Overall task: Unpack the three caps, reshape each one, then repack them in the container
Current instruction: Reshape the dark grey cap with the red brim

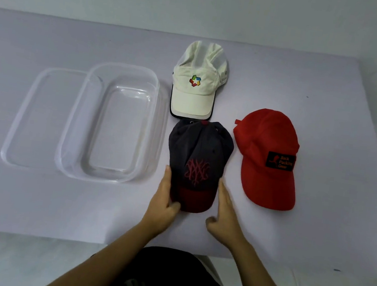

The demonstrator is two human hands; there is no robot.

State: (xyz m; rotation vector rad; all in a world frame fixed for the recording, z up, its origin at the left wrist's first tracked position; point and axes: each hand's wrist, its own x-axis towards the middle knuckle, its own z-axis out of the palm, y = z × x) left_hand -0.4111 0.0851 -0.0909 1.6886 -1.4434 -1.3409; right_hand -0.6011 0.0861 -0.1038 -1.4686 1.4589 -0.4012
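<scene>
Three caps lie on the table. A dark grey cap (198, 158) with a dark red brim and red embroidery sits nearest me, brim toward me. My left hand (163, 201) holds its left side, thumb on the brim. My right hand (224, 211) rests flat against the cap's right side, fingers straight and not wrapped around it. A white cap (197, 82) with a coloured logo lies behind the grey one. A red cap (268, 157) with a black patch lies to the right. The clear plastic container (154, 124) stands empty to the left.
The container's clear lid (34, 90) lies flat at its left, partly under it. The table's near edge (52, 236) runs just in front of my body. A wall stands behind the table's far edge.
</scene>
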